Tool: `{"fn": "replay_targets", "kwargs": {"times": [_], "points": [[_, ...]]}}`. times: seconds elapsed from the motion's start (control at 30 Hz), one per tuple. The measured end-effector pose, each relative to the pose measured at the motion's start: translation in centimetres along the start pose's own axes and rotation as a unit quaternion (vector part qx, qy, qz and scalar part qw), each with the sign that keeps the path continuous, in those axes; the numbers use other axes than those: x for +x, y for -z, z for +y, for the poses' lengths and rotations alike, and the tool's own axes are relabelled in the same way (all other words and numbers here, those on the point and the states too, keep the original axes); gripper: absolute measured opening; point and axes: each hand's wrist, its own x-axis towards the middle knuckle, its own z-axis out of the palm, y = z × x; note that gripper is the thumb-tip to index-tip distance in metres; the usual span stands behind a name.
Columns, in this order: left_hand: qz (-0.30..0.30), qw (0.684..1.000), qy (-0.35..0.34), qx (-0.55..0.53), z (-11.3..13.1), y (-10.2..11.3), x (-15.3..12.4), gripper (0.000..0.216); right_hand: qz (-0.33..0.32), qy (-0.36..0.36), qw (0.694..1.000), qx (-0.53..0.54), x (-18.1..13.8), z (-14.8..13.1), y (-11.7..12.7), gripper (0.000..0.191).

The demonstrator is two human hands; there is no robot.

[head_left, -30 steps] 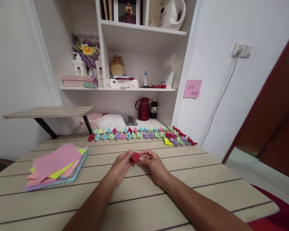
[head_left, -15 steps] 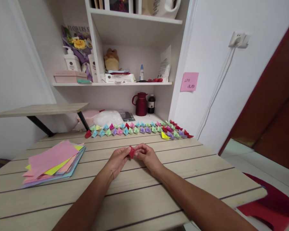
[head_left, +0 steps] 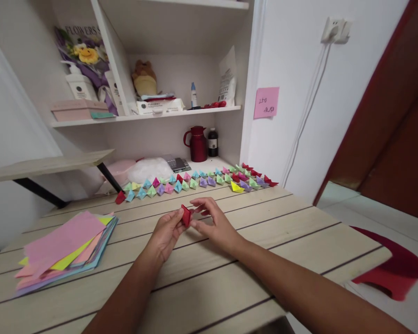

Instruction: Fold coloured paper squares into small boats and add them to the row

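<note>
A small folded piece of red paper [head_left: 186,216] is pinched between the thumb and fingers of my left hand [head_left: 167,232], above the middle of the table. My right hand [head_left: 214,225] is just to the right of it with thumb and fingers apart; a fingertip may be touching the paper's edge, I cannot tell. Beyond my hands, rows of small folded paper boats [head_left: 203,182] in many colours stand along the table's back. A stack of coloured paper sheets [head_left: 64,241] lies to the left, pink on top.
A small raised shelf [head_left: 48,166] on black legs stands at the back left. Behind the boats are a white plastic bag [head_left: 149,170], a dark red jug [head_left: 198,144] and a dark bottle [head_left: 212,143]. A red stool [head_left: 392,264] is beyond the table's right edge.
My right hand's fingers have spread and come away from the red paper, which my left hand has turned slightly. The head view has shifted and tilted.
</note>
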Motion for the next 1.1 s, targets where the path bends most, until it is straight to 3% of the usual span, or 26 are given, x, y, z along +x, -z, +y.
{"fn": "replay_targets", "kwargs": {"times": [0.1,0.33,0.47,0.6,0.87,0.93,1.03,1.1], "points": [[-0.006,1.0,0.013,0.006,0.2,0.0,0.1,0.025,-0.021,0.032,0.999,-0.031,0.1,0.3,-0.4,0.056],[-0.007,0.999,0.035,0.012,0.7,-0.2,0.0,0.023,-0.023,0.035,0.998,-0.054,0.9,1.9,0.2,0.067],[-0.023,0.999,0.035,0.01,0.6,-0.1,0.1,0.023,-0.039,0.051,0.996,-0.056,1.2,2.1,0.6,0.057],[-0.044,0.998,0.036,0.022,0.4,-0.1,0.3,0.024,-0.046,0.074,0.994,-0.065,1.4,2.2,0.6,0.06],[-0.054,0.998,0.018,0.018,0.4,-0.4,0.2,0.031,-0.009,0.056,0.996,-0.074,1.7,1.7,0.6,0.019],[-0.042,0.999,0.015,0.013,0.3,-0.5,0.2,0.029,-0.011,0.047,0.997,-0.067,1.7,1.9,0.5,0.027],[-0.03,0.999,0.01,0.007,0.3,-0.6,0.2,0.028,-0.036,0.055,0.996,-0.066,1.7,2.4,0.4,0.065],[-0.037,0.999,0.01,0.01,0.3,-0.7,0.2,0.029,-0.037,0.064,0.994,-0.076,1.7,2.4,0.3,0.063]]}}
